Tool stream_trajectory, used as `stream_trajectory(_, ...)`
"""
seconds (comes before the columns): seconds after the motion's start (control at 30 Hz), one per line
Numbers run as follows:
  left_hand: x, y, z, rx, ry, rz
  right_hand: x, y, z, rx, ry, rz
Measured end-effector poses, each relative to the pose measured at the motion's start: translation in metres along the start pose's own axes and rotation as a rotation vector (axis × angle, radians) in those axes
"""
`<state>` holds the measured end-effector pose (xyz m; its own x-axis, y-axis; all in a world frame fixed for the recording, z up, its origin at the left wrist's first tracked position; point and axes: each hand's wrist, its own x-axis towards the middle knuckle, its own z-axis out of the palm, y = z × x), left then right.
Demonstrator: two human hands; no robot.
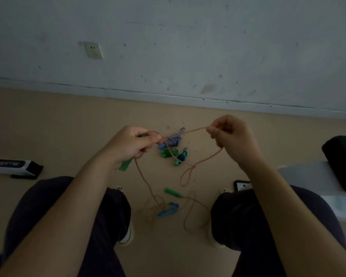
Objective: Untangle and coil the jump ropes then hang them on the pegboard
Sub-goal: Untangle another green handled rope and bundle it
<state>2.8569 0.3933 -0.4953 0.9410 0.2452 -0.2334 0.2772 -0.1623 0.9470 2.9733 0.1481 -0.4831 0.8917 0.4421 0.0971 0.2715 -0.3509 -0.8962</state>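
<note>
Both hands hold one tan jump rope (190, 131) above the floor (68, 126): the left hand (128, 145) is curled round a green handle (125, 165) and also pinches the cord where it leaves the handle, while the right hand (231, 136) pinches the cord further along, so that a short span runs nearly taut between them. Held so, the span appears to serve as the first turn of a coil, the handle acting as the anchor. Below the right hand the cord drops, crosses itself in a small loop (187, 175), and trails between the person's knees to a loose tangle (156, 208) on the floor, close to the second green handle (172, 192) and a blue handle (168, 209); this slack likely still needs clearing. Farther off, near the wall (188, 47), lies a heap of other ropes (174, 148), blue-and-white and green, evidently awaiting their turn. No pegboard is in view, so hanging looks some way off.
</note>
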Motion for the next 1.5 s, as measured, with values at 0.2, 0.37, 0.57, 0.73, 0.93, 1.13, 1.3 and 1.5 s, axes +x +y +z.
stream_trajectory(0.2,0.0,-0.001,0.027,-0.029,-0.121,0.023,-0.015,-0.014,0.027,0.086,-0.287,-0.013)
stream_trajectory(0.37,0.001,0.0,0.032,-0.103,-0.183,0.027,-0.019,-0.018,0.043,0.061,-0.337,-0.006)
stream_trajectory(0.57,0.0,0.002,0.009,-0.057,-0.079,0.022,-0.01,-0.015,0.019,0.004,-0.124,-0.044)
stream_trajectory(0.73,-0.002,0.002,0.005,-0.109,-0.074,0.045,-0.009,-0.017,0.002,0.183,-0.113,0.017)
stream_trajectory(0.93,0.001,0.001,0.028,-0.15,-0.207,0.058,-0.019,-0.024,0.032,0.135,-0.326,0.019)
stream_trajectory(1.13,0.0,0.007,0.011,-0.124,-0.108,0.071,-0.011,-0.021,0.01,0.168,-0.146,-0.005)
stream_trajectory(1.3,-0.004,0.008,0.013,-0.155,-0.105,0.051,-0.011,-0.02,0.004,0.23,-0.225,-0.015)
stream_trajectory(1.5,-0.002,0.007,0.032,-0.125,-0.178,0.022,-0.019,-0.022,0.031,0.187,-0.329,-0.003)
